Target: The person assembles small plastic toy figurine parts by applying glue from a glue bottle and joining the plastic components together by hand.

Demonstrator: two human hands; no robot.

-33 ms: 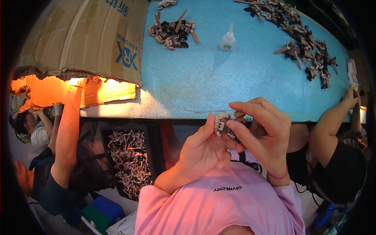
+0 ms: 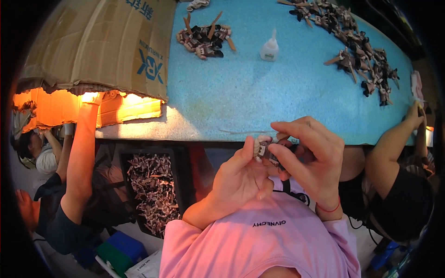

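Nearest the camera, at six o'clock, the wearer's pink short-sleeved cotton shirt [image 2: 259, 245] fills the lower edge. Just above it both hands meet in front of the chest. The left hand [image 2: 238, 178] has its thumb raised and its fingers curled under a small brown-and-cream figurine-like piece [image 2: 263, 150], gripping it from below. The right hand [image 2: 308, 157], with a thin red string bracelet [image 2: 330, 208] at the wrist, closes its fingertips on the same piece from above and from the three o'clock side. The piece sits between the two hands, just short of the near edge of the table, slightly right of centre.

At eight o'clock, below table level, a dark rectangular bin [image 2: 153, 190] holds a heap of similar brown-and-cream pieces. Another person's bare arm [image 2: 81, 153] reaches up at nine o'clock toward a glowing orange opening under a large brown corrugated cardboard sheet [image 2: 102, 46]. At three o'clock a second person's arm [image 2: 394, 143] rests on the table edge.

Beyond the hands lies the light blue speckled table top [image 2: 259, 92]. At twelve o'clock stand a small white plastic squeeze bottle [image 2: 270, 48] and a cluster of assembled pieces with wooden sticks [image 2: 204, 39]. At one to two o'clock a long curved row of similar pieces [image 2: 361, 60] runs along the far side.
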